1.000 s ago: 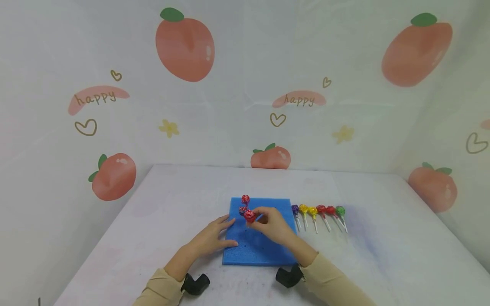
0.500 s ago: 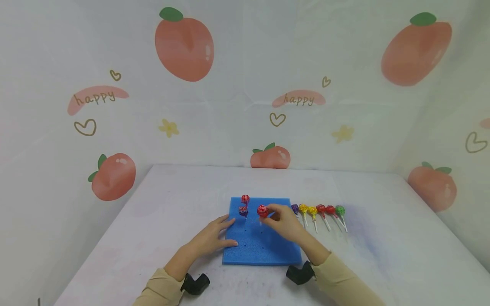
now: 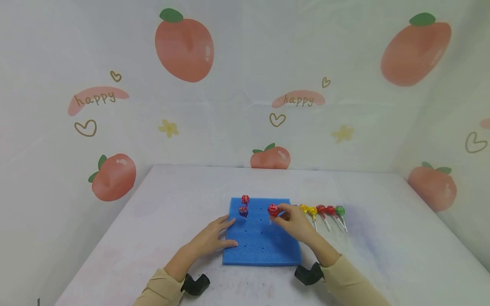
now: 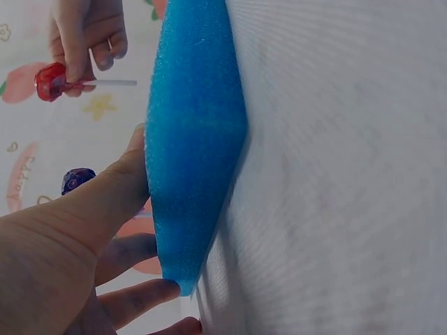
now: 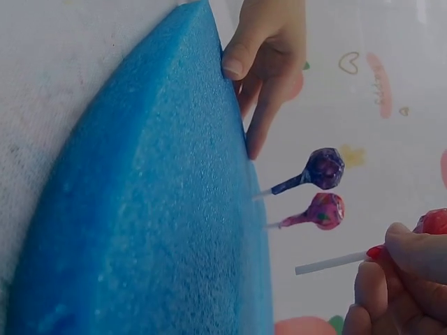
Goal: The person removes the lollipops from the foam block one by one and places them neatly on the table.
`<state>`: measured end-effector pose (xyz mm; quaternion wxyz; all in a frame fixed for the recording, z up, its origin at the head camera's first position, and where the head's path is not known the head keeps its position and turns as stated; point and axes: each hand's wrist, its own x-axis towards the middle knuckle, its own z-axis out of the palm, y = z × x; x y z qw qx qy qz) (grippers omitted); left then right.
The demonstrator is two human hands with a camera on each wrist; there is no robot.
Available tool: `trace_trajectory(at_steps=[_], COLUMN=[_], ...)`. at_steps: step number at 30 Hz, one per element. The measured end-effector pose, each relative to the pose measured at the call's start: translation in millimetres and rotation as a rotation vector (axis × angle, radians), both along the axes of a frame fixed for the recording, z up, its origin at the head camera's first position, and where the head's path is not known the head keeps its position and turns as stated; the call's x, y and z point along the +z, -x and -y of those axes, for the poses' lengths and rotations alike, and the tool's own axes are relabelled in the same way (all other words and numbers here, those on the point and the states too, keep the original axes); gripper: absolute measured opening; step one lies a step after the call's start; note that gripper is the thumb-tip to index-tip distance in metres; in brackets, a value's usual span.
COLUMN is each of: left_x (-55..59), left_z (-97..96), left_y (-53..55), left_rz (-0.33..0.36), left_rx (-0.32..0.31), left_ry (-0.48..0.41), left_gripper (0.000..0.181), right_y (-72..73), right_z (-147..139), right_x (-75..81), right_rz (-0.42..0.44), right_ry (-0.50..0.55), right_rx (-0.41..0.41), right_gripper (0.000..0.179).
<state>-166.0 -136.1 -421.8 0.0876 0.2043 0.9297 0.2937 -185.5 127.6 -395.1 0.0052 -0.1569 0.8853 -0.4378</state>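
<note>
Lollipop being shifted rightward, pinched by right hand; left hand outspread against foam; worktop being backed by printed cloth.

foam block: rough, matt | lollipop wrapper: glossy | stick: smooth

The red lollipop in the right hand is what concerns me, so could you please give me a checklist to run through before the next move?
1. Red lollipop held in the grip: ok, the right hand pinches it just below its head.
2. White stick in the blue foam board: not ok, its free end is in the air.
3. Board touched by the left hand: ok, at its left edge.
4. Unfilled hole available: ok, several show.
5. Stick lined up with a hole: cannot tell.
6. Standing purple lollipop clear of the right hand: ok, apart.
</note>
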Motion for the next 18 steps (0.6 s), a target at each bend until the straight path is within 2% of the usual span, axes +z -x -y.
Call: trace_trajectory(at_steps=[5, 12, 18], left_x=[1.2, 2.7, 2.6], left_z=[-0.2, -0.6, -0.4], left_y=[-1.4, -3.4, -3.5], left_rz=[0.008, 0.020, 0.011], left_rx=[0.000, 0.007, 0.004], left_ry=[-0.003, -0.006, -0.008], left_gripper=[0.073, 0.074, 0.074], right_y=[0.0, 0.3, 0.8], right_z=[-5, -14, -21], right_x=[0.0, -0.9, -1.0], right_rz=[0.024, -0.023, -0.017], right_ry=[0.005, 0.023, 0.022], right_rx=[-0.025, 0.001, -0.033], right_gripper=[0.020, 0.018, 0.015])
